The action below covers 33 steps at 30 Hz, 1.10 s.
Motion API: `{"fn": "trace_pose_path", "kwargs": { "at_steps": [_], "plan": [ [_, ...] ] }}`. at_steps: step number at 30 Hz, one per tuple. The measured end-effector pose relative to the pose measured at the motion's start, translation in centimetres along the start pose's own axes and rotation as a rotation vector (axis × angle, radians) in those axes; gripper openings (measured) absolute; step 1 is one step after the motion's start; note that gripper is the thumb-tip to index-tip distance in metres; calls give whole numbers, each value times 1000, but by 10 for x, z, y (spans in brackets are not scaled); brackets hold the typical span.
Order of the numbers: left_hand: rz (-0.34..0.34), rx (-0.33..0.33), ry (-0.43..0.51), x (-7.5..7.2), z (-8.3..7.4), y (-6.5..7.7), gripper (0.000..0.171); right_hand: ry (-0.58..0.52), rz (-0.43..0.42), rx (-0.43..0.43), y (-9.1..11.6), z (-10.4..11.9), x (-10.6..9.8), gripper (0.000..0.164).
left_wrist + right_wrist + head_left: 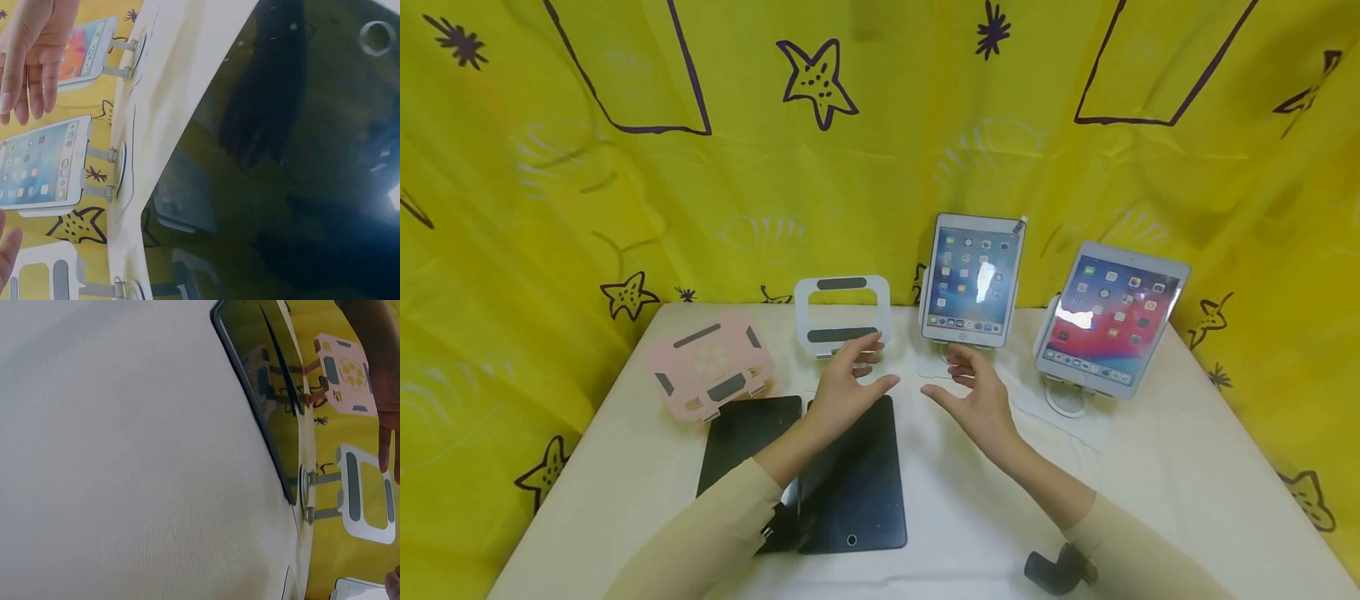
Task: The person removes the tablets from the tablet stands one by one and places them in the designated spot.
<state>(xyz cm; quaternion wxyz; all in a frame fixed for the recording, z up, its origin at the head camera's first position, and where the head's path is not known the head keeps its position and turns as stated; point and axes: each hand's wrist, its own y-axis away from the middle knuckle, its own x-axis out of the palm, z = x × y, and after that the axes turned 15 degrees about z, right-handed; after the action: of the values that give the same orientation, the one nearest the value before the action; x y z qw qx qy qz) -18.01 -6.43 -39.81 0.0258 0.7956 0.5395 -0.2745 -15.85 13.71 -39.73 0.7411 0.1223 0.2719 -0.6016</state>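
Observation:
Both hands hover over the middle of the table with nothing in them, palms facing each other and fingers loosely bent. My left hand [847, 387] is above the upper part of a dark-screened tablet [861, 483] lying flat, just in front of an unloaded white tablet stand [842, 335]. My right hand [981, 404] is in front of a white tablet [972, 282] propped upright on a stand, its home screen lit. A second dark tablet [748, 429] lies beside the first, partly hidden by the left forearm. In the left wrist view the large black screen [300, 156] shows reflections.
At the left stands a pink tablet stand [711, 367] with grey pads. Another lit white tablet [1112, 321], with a red and blue home screen, leans on a stand at the right. A yellow patterned curtain [880, 167] hangs behind the white-covered table [955, 517].

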Motion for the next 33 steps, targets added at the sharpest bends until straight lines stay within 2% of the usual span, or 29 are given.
{"fn": "trace_pose_path", "kwargs": {
  "at_steps": [4, 9, 14, 21, 25, 30, 33],
  "plan": [
    [-4, -5, -14, 1, -2, -11, 64, 42, -7, 3, -5, -6, -8, 76],
    [-25, -1, 41, 6, -3, -21, 68, 73, -1, 3, -12, -11, -19, 80],
    [-16, -15, 33, 13, -1, -32, 70, 95, -18, 5, -19, -16, -30, 82],
    [-2, -34, 45, 19, 2, -53, 73, 135, -50, 67, -31, -30, -43, 90],
    [17, -53, 23, 22, 4, -65, 71, 140, -86, 89, -38, -37, -49, 91],
    [13, -65, 50, 25, 9, -78, 72, 100, -170, 131, -52, -45, -51, 89],
    [-3, -94, 85, 29, 12, -84, 73, 91, -223, 153, -61, -48, -51, 88]
  ]
}}
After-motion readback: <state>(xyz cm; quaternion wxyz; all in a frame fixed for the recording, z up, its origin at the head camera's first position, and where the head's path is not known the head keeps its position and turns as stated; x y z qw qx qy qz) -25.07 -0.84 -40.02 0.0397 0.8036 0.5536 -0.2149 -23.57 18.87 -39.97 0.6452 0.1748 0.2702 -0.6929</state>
